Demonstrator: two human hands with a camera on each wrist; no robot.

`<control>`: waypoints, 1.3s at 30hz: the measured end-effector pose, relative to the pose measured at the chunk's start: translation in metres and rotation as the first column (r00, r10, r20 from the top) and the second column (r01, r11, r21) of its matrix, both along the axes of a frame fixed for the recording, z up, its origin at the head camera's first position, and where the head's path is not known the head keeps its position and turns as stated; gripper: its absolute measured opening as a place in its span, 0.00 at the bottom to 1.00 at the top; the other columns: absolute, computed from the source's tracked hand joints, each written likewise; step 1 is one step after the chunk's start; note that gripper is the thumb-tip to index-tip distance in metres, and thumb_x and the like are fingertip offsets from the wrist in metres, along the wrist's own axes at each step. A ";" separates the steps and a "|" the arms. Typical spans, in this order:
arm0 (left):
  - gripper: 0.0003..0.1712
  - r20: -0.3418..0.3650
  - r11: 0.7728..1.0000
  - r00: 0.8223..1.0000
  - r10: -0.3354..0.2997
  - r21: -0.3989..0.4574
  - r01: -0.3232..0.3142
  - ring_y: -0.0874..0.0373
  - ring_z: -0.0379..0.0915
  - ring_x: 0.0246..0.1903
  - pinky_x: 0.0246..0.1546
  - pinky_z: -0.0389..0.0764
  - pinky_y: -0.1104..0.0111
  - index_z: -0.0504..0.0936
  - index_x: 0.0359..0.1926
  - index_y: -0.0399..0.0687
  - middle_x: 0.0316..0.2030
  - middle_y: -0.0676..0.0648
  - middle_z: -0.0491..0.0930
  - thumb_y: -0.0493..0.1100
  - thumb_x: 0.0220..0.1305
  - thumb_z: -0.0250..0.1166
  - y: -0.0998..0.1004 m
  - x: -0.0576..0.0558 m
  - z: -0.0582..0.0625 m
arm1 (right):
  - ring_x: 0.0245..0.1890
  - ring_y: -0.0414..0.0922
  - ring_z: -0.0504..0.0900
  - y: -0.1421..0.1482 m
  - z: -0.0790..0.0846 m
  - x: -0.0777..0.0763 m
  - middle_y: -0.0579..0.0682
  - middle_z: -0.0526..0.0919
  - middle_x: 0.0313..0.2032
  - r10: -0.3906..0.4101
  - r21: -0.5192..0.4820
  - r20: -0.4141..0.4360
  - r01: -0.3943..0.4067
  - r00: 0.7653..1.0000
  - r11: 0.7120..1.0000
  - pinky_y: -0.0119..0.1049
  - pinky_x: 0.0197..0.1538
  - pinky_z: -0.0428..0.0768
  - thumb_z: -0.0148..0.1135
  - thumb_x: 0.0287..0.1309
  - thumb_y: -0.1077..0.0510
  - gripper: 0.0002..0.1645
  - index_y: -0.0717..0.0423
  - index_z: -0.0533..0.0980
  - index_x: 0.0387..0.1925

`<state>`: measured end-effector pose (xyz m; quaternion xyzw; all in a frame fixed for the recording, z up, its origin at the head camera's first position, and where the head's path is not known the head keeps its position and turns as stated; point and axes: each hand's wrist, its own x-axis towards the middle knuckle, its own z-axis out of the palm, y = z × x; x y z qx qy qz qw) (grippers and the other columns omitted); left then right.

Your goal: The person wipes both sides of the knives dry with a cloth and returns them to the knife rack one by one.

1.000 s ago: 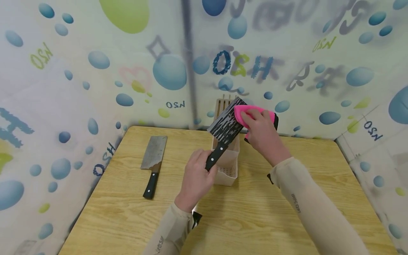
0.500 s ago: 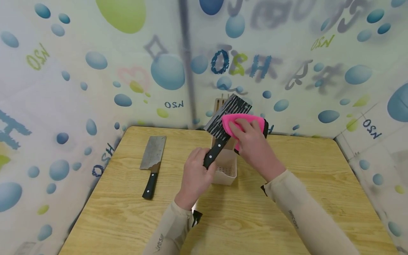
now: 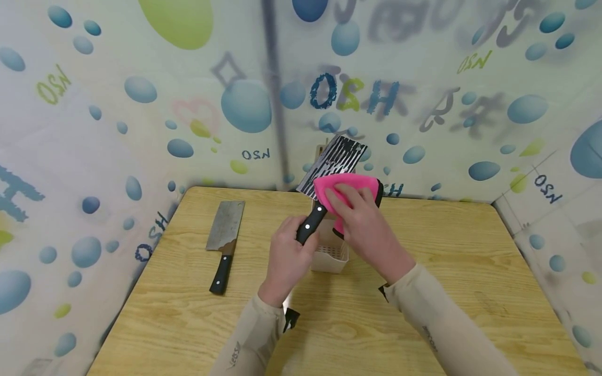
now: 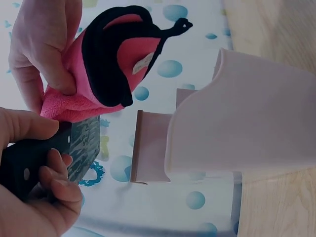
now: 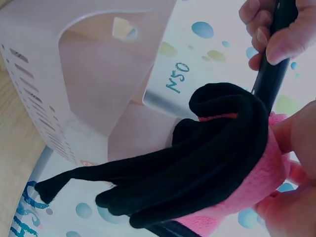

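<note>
Where hands work, two cleavers, one cloth

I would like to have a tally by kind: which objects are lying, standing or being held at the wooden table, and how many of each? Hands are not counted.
Black-handled metal cleavers: 2 (1 held, 1 lying flat)
Pink cloth with black edging: 1
Pale beige plastic holder: 1
Total: 4

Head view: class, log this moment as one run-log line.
Left hand: grips cleaver handle | Right hand: holds pink cloth at base of blade | Second cleaver: lies on table
</note>
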<state>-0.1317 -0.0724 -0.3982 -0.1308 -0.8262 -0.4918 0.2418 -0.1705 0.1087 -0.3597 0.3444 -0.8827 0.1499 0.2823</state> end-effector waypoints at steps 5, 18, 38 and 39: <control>0.11 0.050 0.998 0.999 -0.015 0.069 0.012 0.57 0.73 0.24 0.22 0.74 0.70 0.84 0.45 0.32 0.33 0.41 0.82 0.32 0.61 0.68 -0.001 0.000 0.002 | 0.48 0.60 0.75 -0.002 -0.005 0.005 0.63 0.78 0.59 0.050 -0.020 -0.053 -0.051 0.997 0.998 0.47 0.49 0.81 0.74 0.55 0.70 0.37 0.61 0.75 0.68; 0.11 0.069 0.993 0.996 -0.050 0.107 0.043 0.58 0.74 0.23 0.23 0.78 0.69 0.85 0.46 0.32 0.32 0.41 0.82 0.35 0.66 0.65 0.000 -0.001 0.008 | 0.50 0.58 0.75 -0.005 -0.008 0.021 0.61 0.78 0.62 0.122 -0.008 -0.109 -0.124 0.987 0.992 0.46 0.51 0.82 0.74 0.53 0.71 0.40 0.60 0.75 0.68; 0.10 0.138 0.989 0.984 -0.109 0.110 0.094 0.58 0.73 0.23 0.21 0.71 0.69 0.85 0.44 0.37 0.28 0.46 0.80 0.39 0.69 0.64 -0.003 -0.001 0.010 | 0.49 0.61 0.74 0.000 -0.008 0.011 0.63 0.78 0.60 0.125 -0.039 -0.196 -0.135 0.973 0.990 0.49 0.51 0.80 0.73 0.52 0.74 0.38 0.60 0.76 0.66; 0.09 0.141 0.988 0.983 -0.118 0.113 0.103 0.58 0.73 0.22 0.21 0.71 0.70 0.85 0.44 0.37 0.27 0.46 0.80 0.39 0.69 0.64 -0.003 -0.001 0.010 | 0.49 0.61 0.74 0.001 -0.006 0.009 0.63 0.77 0.59 0.114 -0.047 -0.197 -0.126 0.974 0.991 0.50 0.51 0.80 0.74 0.52 0.73 0.38 0.60 0.76 0.66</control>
